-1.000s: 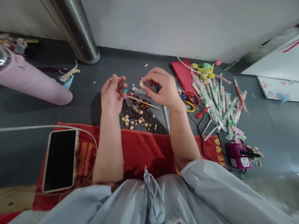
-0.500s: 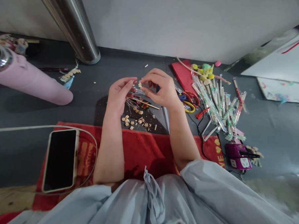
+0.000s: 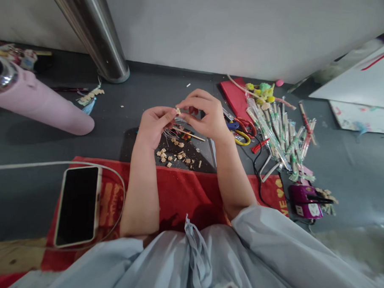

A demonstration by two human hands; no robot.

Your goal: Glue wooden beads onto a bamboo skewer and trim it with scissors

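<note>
My right hand [image 3: 205,112] pinches a small pale flower-shaped wooden piece [image 3: 178,111] between thumb and fingertips. Thumb and fingers of my left hand [image 3: 155,124] are pressed together right against that piece; what lies between them is too small to make out. Below both hands, several similar wooden pieces [image 3: 163,154] and crumbs lie scattered on the dark surface. A thin wooden stick [image 3: 189,133] and a tangle of clear threads [image 3: 169,133] rest just under my fingers, partly covered by the left hand.
Scissors [image 3: 243,137] and many wrapped sticks [image 3: 283,131] lie to the right, with a purple device [image 3: 305,202] nearer me. At the left are a pink bottle [image 3: 50,104], a steel flask [image 3: 104,38] and a phone [image 3: 78,205] on a red towel [image 3: 186,192].
My hands have come together: the left moved slightly right and nearer, and its fingertips now meet the wooden piece in my right hand. The things on the table stay put.
</note>
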